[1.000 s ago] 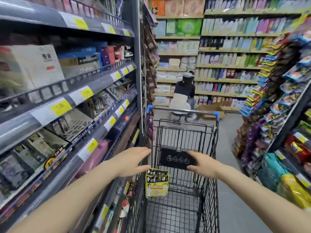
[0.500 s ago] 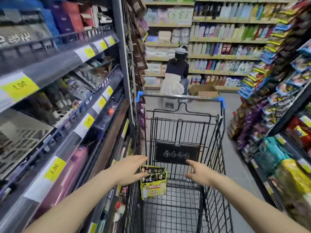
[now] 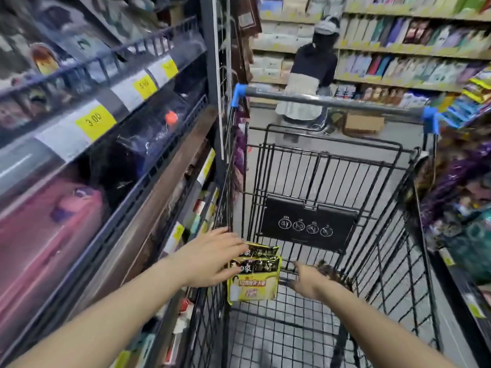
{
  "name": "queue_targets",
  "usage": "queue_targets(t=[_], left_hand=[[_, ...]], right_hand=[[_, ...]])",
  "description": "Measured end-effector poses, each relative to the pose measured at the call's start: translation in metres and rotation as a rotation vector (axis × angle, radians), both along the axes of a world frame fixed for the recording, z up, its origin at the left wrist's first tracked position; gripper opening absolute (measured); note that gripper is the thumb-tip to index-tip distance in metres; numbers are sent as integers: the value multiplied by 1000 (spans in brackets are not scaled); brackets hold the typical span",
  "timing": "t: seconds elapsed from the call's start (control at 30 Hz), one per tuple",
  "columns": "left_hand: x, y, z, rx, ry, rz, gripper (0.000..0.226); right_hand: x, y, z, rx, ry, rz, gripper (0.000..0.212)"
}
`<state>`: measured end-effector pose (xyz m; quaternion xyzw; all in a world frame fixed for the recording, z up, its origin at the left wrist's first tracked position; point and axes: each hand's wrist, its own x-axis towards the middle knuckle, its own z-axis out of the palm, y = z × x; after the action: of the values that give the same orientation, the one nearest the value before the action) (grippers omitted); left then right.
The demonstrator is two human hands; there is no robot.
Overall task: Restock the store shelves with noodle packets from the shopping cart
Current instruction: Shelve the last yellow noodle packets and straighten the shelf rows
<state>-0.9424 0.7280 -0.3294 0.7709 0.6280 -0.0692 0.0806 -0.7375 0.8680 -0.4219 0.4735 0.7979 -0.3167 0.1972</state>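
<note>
Noodle packets (image 3: 253,277) stand upright inside the shopping cart (image 3: 329,181), leaning against its left wire wall near the person's end of the basket. Two packets can be counted, one set in front of the other; the front one hides most of the one behind, so whether more sit behind them cannot be told. Each has a black top band with white characters, a bright yellow lower half and a crimped yellow edge. The cart's wire basket otherwise shows only its grid floor, and a black panel (image 3: 308,224) with four round symbols hangs on the far wall of the cart beyond the packets. The left hand (image 3: 212,256) reaches over the cart's left wall with fingers spread and nearly straight, its fingertips touching the upper left edge of the packets without curling round them. The right hand (image 3: 310,282) is low inside the cart, just right of the packets, blurred; its fingers point forward, and whether they hold anything cannot be told. Left of the cart, store shelves (image 3: 111,144) carry bagged goods behind wire rails, with yellow price tags (image 3: 95,122) along their edges. Beyond the cart's far handle, another person (image 3: 310,75) stands beside a cardboard box (image 3: 364,123) on the floor.
</note>
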Motion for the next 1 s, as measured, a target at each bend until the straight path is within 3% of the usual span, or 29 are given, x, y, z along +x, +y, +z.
queue_targets(t=[0.13, 0.3, 0.53, 0.7, 0.8, 0.9, 1.0], left_hand=[[-3, -4, -32, 58, -100, 7, 60], [-6, -11, -57, 94, -135, 66, 62], [-10, -14, -75, 186, -53, 7, 51], [-10, -15, -77, 231, -49, 1, 46], [-10, -15, -78, 239, -60, 1, 44], [-10, -14, -77, 243, -64, 5, 43], [-9, -14, -75, 231, -75, 18, 46]], right_hand=[[-14, 4, -52, -41, 8, -76, 59], [-33, 6, -104, -32, 173, -334, 54], [-46, 10, -144, -192, 306, -501, 79], [-57, 12, -162, -266, 363, -664, 61], [-62, 9, -170, -270, 411, -778, 60], [-64, 3, -174, -259, 420, -805, 57], [-57, -5, -171, -288, 441, -800, 40]])
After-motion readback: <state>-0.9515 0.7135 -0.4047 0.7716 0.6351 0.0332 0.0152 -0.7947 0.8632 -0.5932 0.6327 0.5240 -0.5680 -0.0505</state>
